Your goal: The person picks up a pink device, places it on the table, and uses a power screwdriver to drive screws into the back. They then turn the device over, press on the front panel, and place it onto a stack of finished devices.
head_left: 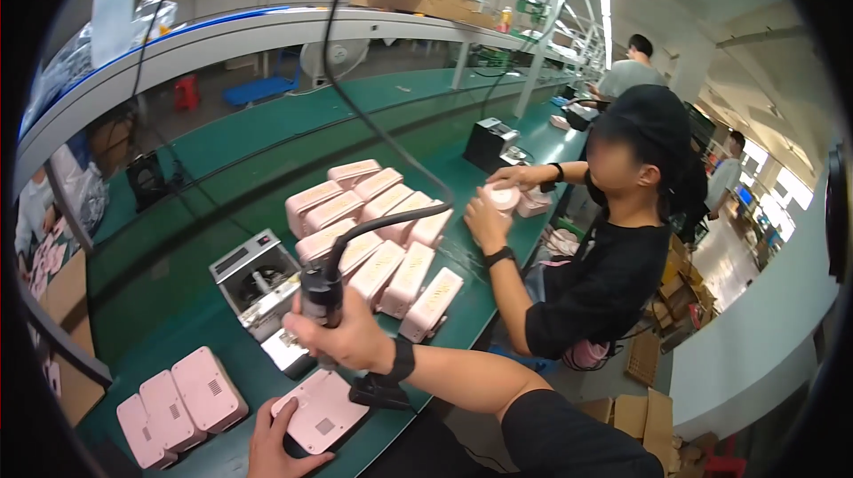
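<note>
My right hand [362, 336] is wrapped round a black electric screwdriver [321, 296], held upright with its cord rising from the top. Below it, a pink plastic case [324, 416] lies flat on the green bench, its small grille facing up. Whether the screwdriver's tip touches the case is hidden by my hand. My left hand [267, 450] grips the case's near left edge, fingers and thumb spread along it. Just beyond the screwdriver stands a silver and black screw feeder [258, 278]. Several pink cases [209, 389] lie side by side to the left.
Many upright pink cases [378, 265] crowd the bench [169, 300] beyond my right hand. To the right, a co-worker in black [604, 265] handles a round pale pink part [502, 200] beside another black machine [490, 142]. The screwdriver's cord [391, 147] hangs from above.
</note>
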Demonstrator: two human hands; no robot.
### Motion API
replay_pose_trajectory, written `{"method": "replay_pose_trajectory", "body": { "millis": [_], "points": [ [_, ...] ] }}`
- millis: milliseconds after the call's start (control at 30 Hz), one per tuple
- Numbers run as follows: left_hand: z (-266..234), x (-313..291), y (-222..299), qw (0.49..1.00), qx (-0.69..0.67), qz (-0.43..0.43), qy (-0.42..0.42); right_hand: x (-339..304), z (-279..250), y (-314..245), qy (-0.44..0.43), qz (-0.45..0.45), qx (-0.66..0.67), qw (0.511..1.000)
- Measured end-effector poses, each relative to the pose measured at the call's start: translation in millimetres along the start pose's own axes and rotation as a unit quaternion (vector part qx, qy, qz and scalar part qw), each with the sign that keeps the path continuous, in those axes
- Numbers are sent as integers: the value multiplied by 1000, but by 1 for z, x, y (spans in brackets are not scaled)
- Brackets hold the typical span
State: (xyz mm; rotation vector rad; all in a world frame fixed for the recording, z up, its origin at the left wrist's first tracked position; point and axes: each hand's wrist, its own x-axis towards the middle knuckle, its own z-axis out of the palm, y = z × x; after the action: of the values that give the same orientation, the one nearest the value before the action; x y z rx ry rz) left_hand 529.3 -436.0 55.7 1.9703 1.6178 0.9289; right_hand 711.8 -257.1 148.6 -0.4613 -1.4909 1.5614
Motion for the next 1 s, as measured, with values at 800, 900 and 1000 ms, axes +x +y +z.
{"method": "replay_pose_trajectory", "body": {
  "millis": [800,900,1000],
  "points": [
    [-2,-4,-8,999,-37,1,18,19,19,-26,7,-66,21,998],
    [-1,-1,-10,999,-38,16,25,13,29,-22,-15,-60,40,997],
    [-1,-3,-11,998,-45,19,25,9,37,-17,-18,-58,43,997]
  ]
}}
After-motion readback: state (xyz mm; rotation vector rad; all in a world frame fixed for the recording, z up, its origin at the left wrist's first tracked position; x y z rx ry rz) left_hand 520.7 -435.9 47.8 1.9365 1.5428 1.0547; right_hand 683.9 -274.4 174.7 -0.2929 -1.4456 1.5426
